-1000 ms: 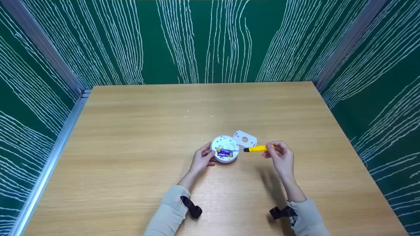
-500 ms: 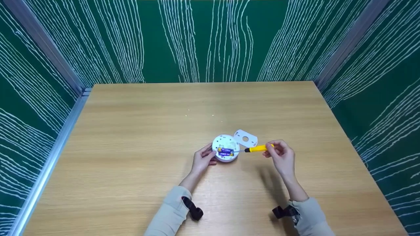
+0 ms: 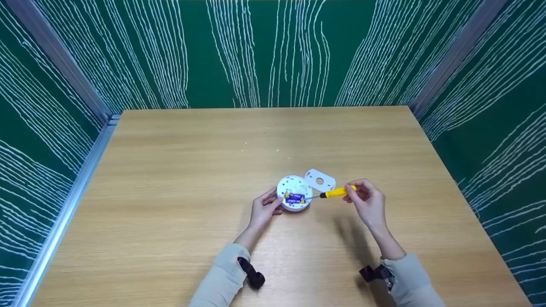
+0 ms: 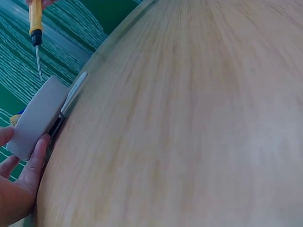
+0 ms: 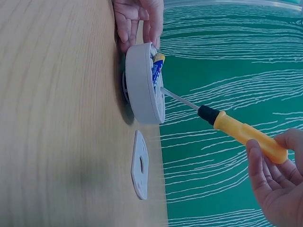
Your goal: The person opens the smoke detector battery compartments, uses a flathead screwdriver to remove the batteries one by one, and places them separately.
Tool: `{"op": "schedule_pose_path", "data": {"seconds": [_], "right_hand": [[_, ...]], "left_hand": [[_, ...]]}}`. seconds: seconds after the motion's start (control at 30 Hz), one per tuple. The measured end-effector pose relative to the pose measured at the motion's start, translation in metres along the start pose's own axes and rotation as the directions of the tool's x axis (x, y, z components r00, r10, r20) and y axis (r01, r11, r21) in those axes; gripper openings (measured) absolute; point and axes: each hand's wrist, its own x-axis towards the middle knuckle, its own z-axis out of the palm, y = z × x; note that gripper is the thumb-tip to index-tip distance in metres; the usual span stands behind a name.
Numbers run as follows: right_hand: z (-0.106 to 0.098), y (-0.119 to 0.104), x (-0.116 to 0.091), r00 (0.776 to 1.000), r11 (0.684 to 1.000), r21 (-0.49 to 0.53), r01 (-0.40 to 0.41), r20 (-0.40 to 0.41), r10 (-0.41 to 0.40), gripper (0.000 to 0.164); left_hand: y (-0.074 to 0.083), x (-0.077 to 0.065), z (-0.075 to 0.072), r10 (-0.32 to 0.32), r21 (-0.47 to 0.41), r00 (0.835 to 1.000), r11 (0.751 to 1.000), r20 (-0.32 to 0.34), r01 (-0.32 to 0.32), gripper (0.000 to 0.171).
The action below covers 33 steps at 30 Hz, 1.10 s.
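Observation:
My left hand (image 3: pixel 262 211) grips the left edge of a round white device (image 3: pixel 293 182), which looks like a smoke alarm. Two purple-and-yellow batteries (image 3: pixel 294 198) lie in its upturned face; in the right wrist view a battery (image 5: pixel 158 68) has its yellow end standing out above the rim. My right hand (image 3: pixel 370 207) pinches the end of a yellow screwdriver (image 3: pixel 339 192) between thumb and fingers. Its metal shaft slants down to the device's face, by the batteries' right end. The exact contact of the tip is too small to tell.
A flat white plate (image 3: pixel 326 182) with a round hole lies on the wooden table (image 3: pixel 179 179), just behind the device to its right. Several tiny white bits are scattered farther back. Green walls with white streaks stand around the table.
The right hand has shifted slightly right, and the screwdriver's handle end has risen so that it slants more steeply. The left hand keeps its hold, with the device almost still.

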Motion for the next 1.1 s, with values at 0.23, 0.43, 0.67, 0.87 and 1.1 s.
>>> {"op": "schedule_pose_path", "data": {"seconds": [0.23,0.43,0.67,0.87,1.1], "right_hand": [[0.004,-0.031,0.003,0.998,0.999,-0.041,0.016,0.063,-0.013,0.008],[0.009,-0.041,0.005,0.992,0.990,-0.120,0.073,0.107,-0.060,0.008],[0.014,-0.043,0.007,0.984,0.978,-0.159,0.134,0.136,-0.112,0.008],[0.017,-0.048,0.008,0.983,0.971,-0.192,0.142,0.144,-0.116,0.009],[0.020,-0.052,0.008,0.970,0.959,-0.191,0.208,0.168,-0.177,0.010]], "left_hand": [[-0.003,-0.002,0.001,0.053,-0.004,0.999,0.999,-0.002,-0.053,0.045],[-0.005,-0.001,0.001,0.061,0.005,0.998,0.998,-0.011,-0.061,0.045],[-0.003,-0.003,0.002,0.058,0.011,0.998,0.998,-0.021,-0.058,0.045],[-0.003,-0.003,0.002,0.051,0.003,0.998,0.999,-0.024,-0.051,0.045],[-0.004,-0.003,0.002,0.069,-0.006,0.998,0.998,-0.016,-0.069,0.045]]}}
